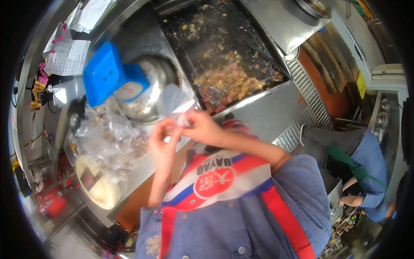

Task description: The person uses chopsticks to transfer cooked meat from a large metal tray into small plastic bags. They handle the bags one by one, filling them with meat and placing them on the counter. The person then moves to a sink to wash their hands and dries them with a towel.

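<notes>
A small clear plastic bag (176,98) stands up from my fingers, its lower end blurred between my two hands. My left hand (164,134) pinches that end from the left. From the right, my right hand (200,124) grips it with bent fingers. Behind the bag is a round metal pot or bowl (142,106). A blue scale (132,85) with a round dial and a blue tray (105,74) stands over it. To the left of my left hand lies a heap of clear plastic bags (110,139), some with brownish contents.
Ahead, a dark rectangular griddle or pan (213,39) holds diced food (229,82) with pink pieces. A cream-coloured oval object (100,191) lies at the counter's near left. Clipped papers (68,55) hang at left. Another person (368,168) bends down at right, beside a metal floor grate (307,87).
</notes>
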Motion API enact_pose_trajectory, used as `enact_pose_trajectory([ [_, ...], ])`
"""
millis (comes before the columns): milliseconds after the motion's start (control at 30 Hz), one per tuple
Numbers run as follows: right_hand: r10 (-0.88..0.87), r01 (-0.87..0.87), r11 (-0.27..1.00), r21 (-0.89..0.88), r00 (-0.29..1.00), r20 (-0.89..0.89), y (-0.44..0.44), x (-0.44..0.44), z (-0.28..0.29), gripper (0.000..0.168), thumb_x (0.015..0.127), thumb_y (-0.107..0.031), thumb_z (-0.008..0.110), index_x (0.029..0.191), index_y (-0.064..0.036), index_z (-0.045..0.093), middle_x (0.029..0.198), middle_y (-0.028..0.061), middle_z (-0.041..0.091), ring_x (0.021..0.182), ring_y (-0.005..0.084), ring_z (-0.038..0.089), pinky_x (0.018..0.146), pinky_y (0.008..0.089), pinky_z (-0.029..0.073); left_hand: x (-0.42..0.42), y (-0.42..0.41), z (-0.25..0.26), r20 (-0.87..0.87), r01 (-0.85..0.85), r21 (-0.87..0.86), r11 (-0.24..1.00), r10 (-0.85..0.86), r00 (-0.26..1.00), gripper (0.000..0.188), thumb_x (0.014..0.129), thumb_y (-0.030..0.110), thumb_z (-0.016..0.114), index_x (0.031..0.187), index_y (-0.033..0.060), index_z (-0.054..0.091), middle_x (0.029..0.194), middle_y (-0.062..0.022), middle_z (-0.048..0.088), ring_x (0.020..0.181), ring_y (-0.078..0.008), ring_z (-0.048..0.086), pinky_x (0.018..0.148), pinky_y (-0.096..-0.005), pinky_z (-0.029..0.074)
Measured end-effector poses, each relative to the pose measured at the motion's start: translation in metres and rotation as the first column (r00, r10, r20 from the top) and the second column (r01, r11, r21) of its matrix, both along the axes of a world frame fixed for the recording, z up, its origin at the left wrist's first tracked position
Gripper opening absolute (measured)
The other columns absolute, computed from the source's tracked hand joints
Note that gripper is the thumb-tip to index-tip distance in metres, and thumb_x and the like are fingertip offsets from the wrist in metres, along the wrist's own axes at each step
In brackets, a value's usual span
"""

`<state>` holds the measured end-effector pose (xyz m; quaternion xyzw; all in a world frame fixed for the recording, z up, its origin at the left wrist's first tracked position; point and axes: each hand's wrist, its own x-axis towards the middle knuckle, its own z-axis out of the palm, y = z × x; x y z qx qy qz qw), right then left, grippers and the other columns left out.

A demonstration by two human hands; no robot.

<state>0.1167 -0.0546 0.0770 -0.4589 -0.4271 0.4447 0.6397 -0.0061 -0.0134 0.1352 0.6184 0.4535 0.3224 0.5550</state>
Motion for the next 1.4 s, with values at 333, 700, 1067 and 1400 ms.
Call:
enact_pose_trajectory([
  [333,-0.041,0.04,0.999,0.017,0.999,0.028,-0.014,0.018,-0.008,0.023,0.072,-0.006,0.064,0.063,-0.002,0.043,0.068,0.0011,0.044,0.056,0.0088,0.044,0.051,0.0232,0.037,-0.008,-0.001,-0.058,0.574,0.156,-0.517,0.842,0.206,0.793,0.021,0.089,0.013,0.042,0.105,-0.0002,0.046,0.105,-0.0131,0.055,0.093,-0.02,0.055,0.079,-0.035,0.046],
  [700,0.027,0.041,0.998,0.049,0.422,-0.906,-0.055,0.096,-0.058,0.004,0.084,-0.008,0.047,0.086,-0.004,0.048,0.075,0.0068,0.055,0.074,0.0177,0.057,0.072,0.0314,0.049,-0.016,0.053,-0.048,0.705,0.442,-0.708,0.551,0.58,0.408,0.016,0.09,0.019,0.045,0.078,0.0074,0.045,0.056,0.0025,0.033,0.045,-0.0071,0.031,0.039,-0.0195,0.027],
  [1067,0.404,-0.337,0.862,-0.378,0.908,0.113,-0.058,0.094,0.022,0.019,0.079,-0.015,0.06,0.091,-0.001,0.06,0.083,0.0084,0.06,0.088,0.0157,0.055,0.08,0.0262,0.042,0.008,0.043,-0.005,0.214,0.753,-0.319,0.576,-0.73,0.649,0.019,0.08,0.012,0.06,0.093,0.0039,0.049,0.078,0.0002,0.048,0.057,-0.003,0.041,0.048,-0.0163,0.031],
  [1400,0.633,-0.471,0.733,0.491,0.206,-0.746,-0.099,0.109,-0.021,0.03,0.085,-0.028,0.053,0.09,0.002,0.057,0.086,0.0079,0.059,0.078,0.0163,0.056,0.068,0.0289,0.046,0.04,0.049,-0.033,0.795,0.702,-0.117,0.703,-0.357,0.49,0.024,0.081,0.02,0.057,0.066,0.0067,0.044,0.061,-0.0043,0.05,0.054,-0.0136,0.044,0.047,-0.025,0.036],
])
